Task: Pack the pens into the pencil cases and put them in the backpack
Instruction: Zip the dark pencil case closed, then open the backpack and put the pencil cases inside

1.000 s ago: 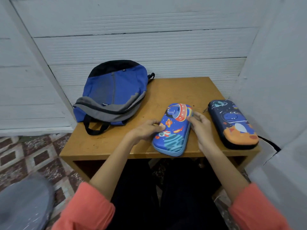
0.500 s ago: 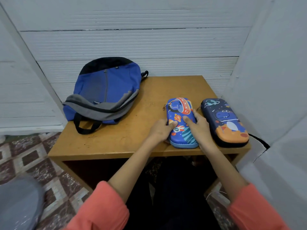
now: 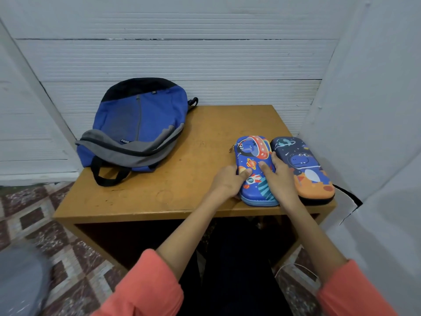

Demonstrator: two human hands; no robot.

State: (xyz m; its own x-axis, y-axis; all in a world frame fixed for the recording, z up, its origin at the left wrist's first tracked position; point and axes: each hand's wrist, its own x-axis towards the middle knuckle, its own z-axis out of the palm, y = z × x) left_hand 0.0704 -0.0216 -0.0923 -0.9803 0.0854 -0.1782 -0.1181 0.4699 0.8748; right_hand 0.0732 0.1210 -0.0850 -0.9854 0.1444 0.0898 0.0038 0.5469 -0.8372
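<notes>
Two things lie closed and touching at 4 o'clock on the tabletop (image 3: 182, 185): the blue rocket pencil case (image 3: 252, 153) and, at its 3 o'clock, the dark dinosaur pencil case (image 3: 305, 165). Both long axes run 12 to 6. We grip the blue one from both sides, left hand (image 3: 227, 182) curled on its 9 o'clock edge, right hand (image 3: 279, 176) on its 3 o'clock edge, thumbs on the lid. At 10 o'clock the backpack (image 3: 141, 124) lies flat, handle (image 3: 107, 176) toward 6. Its small white label (image 3: 124, 141) is too blurred to read.

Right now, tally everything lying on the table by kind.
Backpack: 1
Pencil cases: 2, the bright blue case and the dark blue case
Total: 3
</notes>
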